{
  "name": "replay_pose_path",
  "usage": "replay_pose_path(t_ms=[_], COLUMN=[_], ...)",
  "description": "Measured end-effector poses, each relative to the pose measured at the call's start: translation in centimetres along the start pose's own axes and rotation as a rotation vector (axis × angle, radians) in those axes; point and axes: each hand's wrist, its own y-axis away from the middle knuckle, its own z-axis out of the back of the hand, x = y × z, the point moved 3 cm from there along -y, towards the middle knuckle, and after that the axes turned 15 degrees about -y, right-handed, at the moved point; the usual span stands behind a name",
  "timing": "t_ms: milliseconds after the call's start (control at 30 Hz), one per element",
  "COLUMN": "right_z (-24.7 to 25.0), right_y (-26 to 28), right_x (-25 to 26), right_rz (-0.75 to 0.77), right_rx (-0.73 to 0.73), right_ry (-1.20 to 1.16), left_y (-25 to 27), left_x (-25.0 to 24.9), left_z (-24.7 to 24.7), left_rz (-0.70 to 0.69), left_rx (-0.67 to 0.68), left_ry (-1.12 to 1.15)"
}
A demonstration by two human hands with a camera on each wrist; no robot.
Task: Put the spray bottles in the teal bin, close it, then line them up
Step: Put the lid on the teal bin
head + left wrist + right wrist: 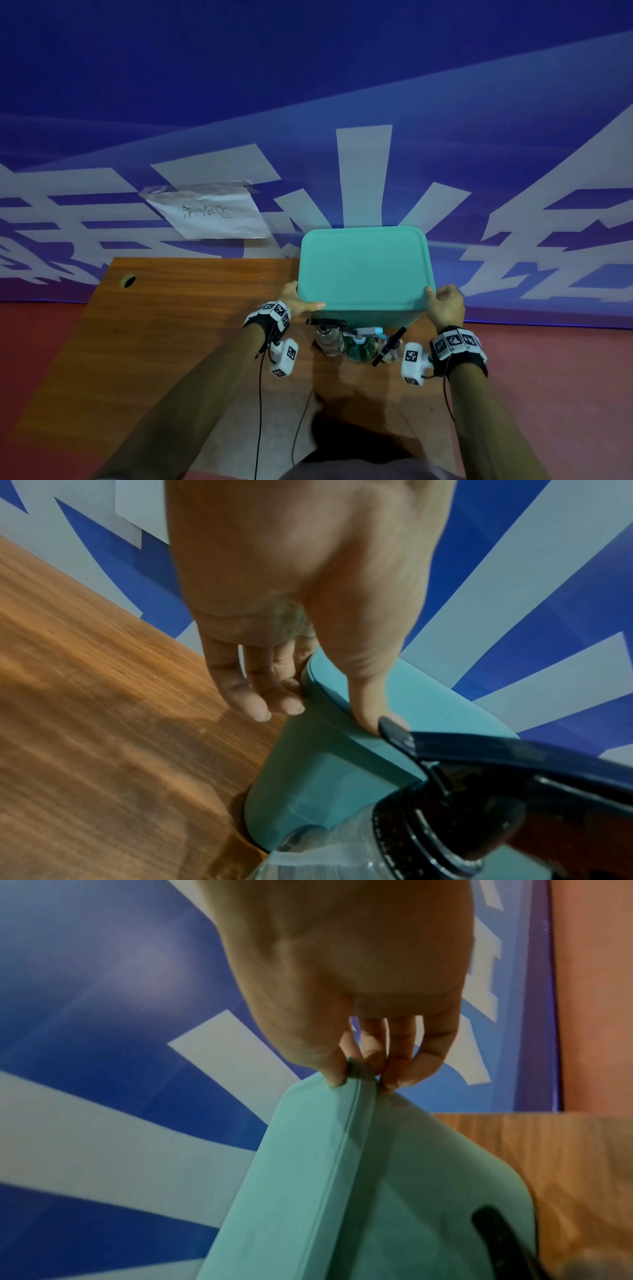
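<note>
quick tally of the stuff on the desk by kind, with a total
Spray bottles: 3: a clear one with a black head, a green one with a white-and-blue head, and one with a black head
Teal bin with its lid on: 1
Total: 4

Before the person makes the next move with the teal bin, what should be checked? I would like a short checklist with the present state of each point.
1. Left hand grips the lid at its near-left corner: ok.
2. Right hand pinches the lid's near-right corner: ok.
3. Lid sits fully down on the teal bin: cannot tell; the right wrist view shows a seam along the edge.
4. Spray bottles are inside the bin: not ok; three stand on the table in front of it.
5. Bottles are upright: ok.
6. Bin is well on the table: cannot tell; its far side is hidden.
</note>
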Motion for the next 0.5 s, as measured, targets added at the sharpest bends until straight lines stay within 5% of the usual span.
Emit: replay_pose_path(t_ms=[233, 500], right_z=[-0.4, -0.9], right_y=[-0.8, -4.5], right_x=[0.5, 4.8], right_rz=[0.034, 0.062], right_rx=[0.124, 0.325], right_ry=[0.081, 0.486], left_y=[-0.1, -0.9], left_x=[0.1, -1.8], left_z=[-0.1, 1.3], left_rz=[-0.004, -0.008], left_rx=[-0.006, 0.093], left_ry=[-0.039, -0.219])
